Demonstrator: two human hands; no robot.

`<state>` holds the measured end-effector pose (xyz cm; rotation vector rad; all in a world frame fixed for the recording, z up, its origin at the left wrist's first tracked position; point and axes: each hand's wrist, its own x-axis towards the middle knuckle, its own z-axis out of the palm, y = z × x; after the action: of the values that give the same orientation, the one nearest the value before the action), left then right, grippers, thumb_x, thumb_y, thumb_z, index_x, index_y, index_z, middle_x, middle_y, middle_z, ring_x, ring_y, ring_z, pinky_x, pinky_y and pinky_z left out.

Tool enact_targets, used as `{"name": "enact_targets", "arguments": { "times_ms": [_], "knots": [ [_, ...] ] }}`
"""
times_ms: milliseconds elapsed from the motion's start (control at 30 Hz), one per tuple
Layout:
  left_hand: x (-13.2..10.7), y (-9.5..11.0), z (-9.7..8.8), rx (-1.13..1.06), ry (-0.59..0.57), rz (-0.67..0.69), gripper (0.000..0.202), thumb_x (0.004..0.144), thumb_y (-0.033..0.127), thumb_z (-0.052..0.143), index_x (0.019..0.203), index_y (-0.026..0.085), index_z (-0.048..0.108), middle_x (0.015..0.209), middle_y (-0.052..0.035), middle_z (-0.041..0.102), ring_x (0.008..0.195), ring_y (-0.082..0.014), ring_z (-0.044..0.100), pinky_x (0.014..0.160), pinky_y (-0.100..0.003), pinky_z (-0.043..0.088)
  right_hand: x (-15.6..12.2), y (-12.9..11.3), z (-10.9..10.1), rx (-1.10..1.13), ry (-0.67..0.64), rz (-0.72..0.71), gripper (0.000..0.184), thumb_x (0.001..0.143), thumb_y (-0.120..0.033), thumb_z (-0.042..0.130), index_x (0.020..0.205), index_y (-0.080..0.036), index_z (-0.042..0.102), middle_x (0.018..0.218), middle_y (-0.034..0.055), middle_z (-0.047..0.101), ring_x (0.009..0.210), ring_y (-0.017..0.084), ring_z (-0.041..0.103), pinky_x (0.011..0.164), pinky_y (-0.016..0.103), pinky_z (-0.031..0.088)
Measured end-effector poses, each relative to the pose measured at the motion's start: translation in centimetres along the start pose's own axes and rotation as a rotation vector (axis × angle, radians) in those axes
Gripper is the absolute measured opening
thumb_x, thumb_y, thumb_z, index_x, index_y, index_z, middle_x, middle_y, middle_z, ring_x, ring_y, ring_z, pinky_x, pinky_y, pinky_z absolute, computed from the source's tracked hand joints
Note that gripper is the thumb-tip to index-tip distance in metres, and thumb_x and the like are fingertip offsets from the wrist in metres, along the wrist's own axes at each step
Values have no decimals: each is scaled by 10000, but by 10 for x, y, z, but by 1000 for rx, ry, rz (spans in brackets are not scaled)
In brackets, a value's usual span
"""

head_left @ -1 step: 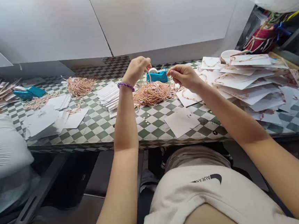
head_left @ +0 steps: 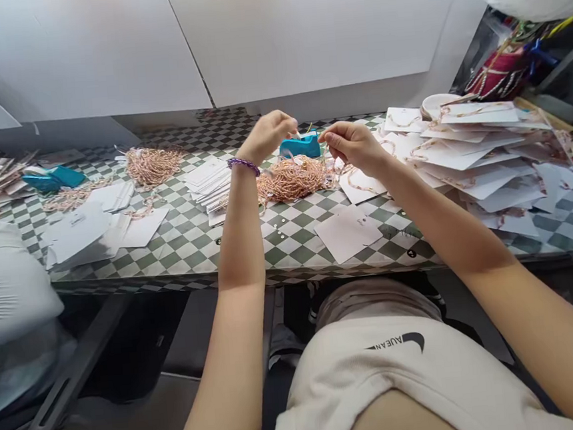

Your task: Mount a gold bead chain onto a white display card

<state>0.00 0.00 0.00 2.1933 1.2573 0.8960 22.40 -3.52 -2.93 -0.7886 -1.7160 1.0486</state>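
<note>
My left hand (head_left: 273,134), with a purple bracelet (head_left: 243,166) at the wrist, is above the left end of a blue tape dispenser (head_left: 300,147). Its fingers are bent and closed together; what they hold, if anything, is too small to tell. My right hand (head_left: 353,145) pinches thumb and forefinger just right of the dispenser. Whatever is in that pinch cannot be made out. Below and between both hands lies a heap of pink bead strands (head_left: 293,179). A blank-looking white card (head_left: 348,233) rests in front of my right hand.
Cards with bead strands form a tall, uneven stack (head_left: 482,158) at the right. White cards (head_left: 208,188) are stacked left of the heap. Farther left are another bead bundle (head_left: 153,165), loose cards (head_left: 80,230), a second blue dispenser (head_left: 55,178) and a co-worker's white sleeve (head_left: 8,279).
My left hand has shifted slightly right and turned, over the tape dispenser. The pink strand that hung from its fingers no longer shows there. My right hand has hardly moved.
</note>
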Motion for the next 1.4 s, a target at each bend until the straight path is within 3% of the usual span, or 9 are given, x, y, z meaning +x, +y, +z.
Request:
{"name": "enact_targets", "arguments": {
  "times_ms": [133,200,267,367,633,867,1100,1300,1400],
  "knots": [
    [0,16,25,-85,-423,123,257,855,326,659,1049,156,650,1052,-55,704,979,-172,661,819,-274,523,1,4,-4,51,23,-22,238,957,-369,640,916,-135,629,610,-25,494,487,30,400,419,170,293],
    [3,17,34,-64,-519,163,173,830,278,671,944,149,668,935,-40,699,880,-152,659,759,-256,513,2,8,-6,66,52,-9,259,946,-396,653,928,-139,628,602,-30,483,468,33,379,397,175,265],
    [6,14,39,-58,-482,156,107,823,243,674,848,140,661,820,-32,670,761,-125,630,676,-244,482,4,11,-9,68,84,-8,283,934,-420,666,928,-141,622,590,-36,465,457,36,353,388,179,248],
    [8,6,43,-152,-390,99,127,836,238,691,896,127,678,797,-51,677,676,-109,609,620,-245,473,6,15,-15,20,115,-36,331,926,-478,665,915,-153,609,567,-47,408,461,43,319,394,186,244],
    [7,2,40,-241,-112,136,87,899,212,651,884,135,691,852,-59,701,694,-111,638,656,-250,532,5,27,-30,-347,93,-78,395,824,-517,767,816,-142,642,599,-28,390,555,65,301,497,236,234],
    [2,9,36,-265,-126,70,66,892,157,647,887,118,701,834,-59,697,750,-116,648,690,-239,526,5,32,-31,-399,99,-77,538,883,-623,645,660,-145,536,600,-17,347,584,78,293,540,247,230],
    [9,6,40,-171,-160,32,179,942,121,564,768,145,601,682,-2,585,610,-89,553,640,-234,476,6,33,-28,-261,89,-81,700,691,-859,622,690,-164,539,620,-9,394,593,90,326,536,259,256],
    [8,14,45,-132,-148,27,192,964,159,530,775,159,561,681,10,521,620,-96,517,657,-230,478,0,30,-22,-294,37,-12,604,718,-715,751,891,-142,675,622,-29,399,573,74,294,511,251,216],
    [8,15,46,-109,-162,40,217,976,181,498,768,158,557,672,13,520,602,-91,501,652,-224,461,-1,28,-18,-377,35,-2,453,770,-563,800,871,-134,694,595,-41,369,556,65,274,515,249,205]
  ]
}}
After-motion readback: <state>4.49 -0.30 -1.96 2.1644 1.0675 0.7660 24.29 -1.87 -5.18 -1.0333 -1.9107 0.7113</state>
